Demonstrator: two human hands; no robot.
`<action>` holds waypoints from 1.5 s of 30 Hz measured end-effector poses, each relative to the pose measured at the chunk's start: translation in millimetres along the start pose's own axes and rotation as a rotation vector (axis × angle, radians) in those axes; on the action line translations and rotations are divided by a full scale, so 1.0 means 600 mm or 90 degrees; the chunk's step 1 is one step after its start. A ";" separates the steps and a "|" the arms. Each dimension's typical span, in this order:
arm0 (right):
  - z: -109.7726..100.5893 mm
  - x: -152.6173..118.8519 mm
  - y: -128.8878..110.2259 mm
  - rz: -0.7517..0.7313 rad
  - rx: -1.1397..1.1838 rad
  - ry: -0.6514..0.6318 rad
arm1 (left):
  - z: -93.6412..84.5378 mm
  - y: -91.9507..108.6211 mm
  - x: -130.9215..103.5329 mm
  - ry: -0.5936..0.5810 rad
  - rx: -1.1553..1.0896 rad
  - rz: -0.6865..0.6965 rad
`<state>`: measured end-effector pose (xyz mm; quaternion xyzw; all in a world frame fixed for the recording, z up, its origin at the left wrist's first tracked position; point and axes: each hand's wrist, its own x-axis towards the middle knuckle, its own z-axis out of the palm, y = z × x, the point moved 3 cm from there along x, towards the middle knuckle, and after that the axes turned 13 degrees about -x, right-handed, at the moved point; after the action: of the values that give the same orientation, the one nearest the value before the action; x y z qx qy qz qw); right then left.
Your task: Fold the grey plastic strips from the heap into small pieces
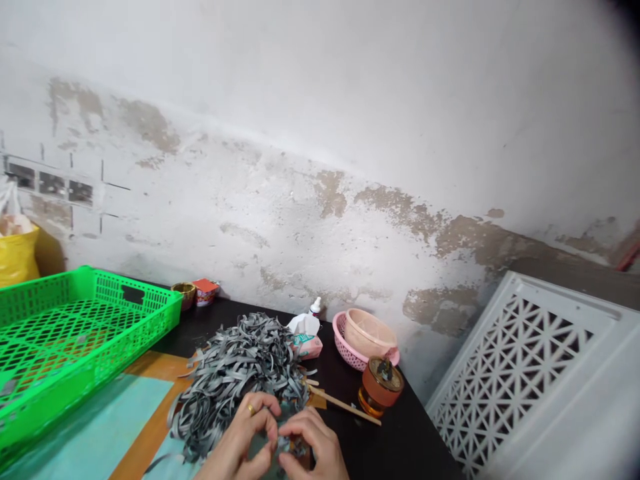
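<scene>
Both hands meet at the bottom centre, in front of a heap of thin grey strips (240, 367). My left hand (245, 440) wears a gold ring, and its fingers are curled with thumb and forefinger close together. Beside it, my right hand (317, 445) is bent inward, its fingertips nearly touching those of the left. Whatever the fingertips pinch is too small or hidden to make out. Small pale scraps (294, 445) show between and below the hands. The strip heap lies partly on a light green sheet (113, 423) with brown tape bands.
A green crate (125, 352) stands at left, a yellow bag (17, 257) behind it. Toward the wall are a red-lidded cup (205, 292), tissue pack (307, 347) and white-capped bottle (315, 307). Right are pink baskets (367, 330), an amber jar (380, 387), a wooden stick (350, 407) and a white lattice panel (510, 380).
</scene>
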<state>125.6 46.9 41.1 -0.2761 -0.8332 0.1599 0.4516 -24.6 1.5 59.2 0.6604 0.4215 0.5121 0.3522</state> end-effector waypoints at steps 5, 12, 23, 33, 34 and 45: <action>-0.017 0.013 -0.026 -0.177 -0.116 0.055 | 0.008 0.004 0.002 -0.001 -0.024 -0.040; -0.013 0.010 -0.025 -0.157 -0.088 0.115 | 0.010 0.020 0.003 0.039 -0.126 -0.079; -0.011 0.003 -0.009 -0.112 -0.055 0.168 | 0.007 0.020 0.002 0.083 -0.214 -0.096; -0.014 0.000 -0.002 -0.118 -0.043 0.140 | 0.003 -0.024 0.008 0.078 -0.302 -0.150; -0.012 -0.001 -0.003 -0.121 -0.043 0.141 | 0.005 -0.021 0.009 0.062 -0.292 -0.144; -0.022 0.013 -0.014 -0.074 -0.043 0.051 | 0.000 -0.009 0.010 0.058 -0.235 -0.148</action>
<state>130.6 45.3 57.9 -0.2489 -0.8339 0.0939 0.4837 -24.7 9.3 56.9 0.5079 0.4096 0.5657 0.5042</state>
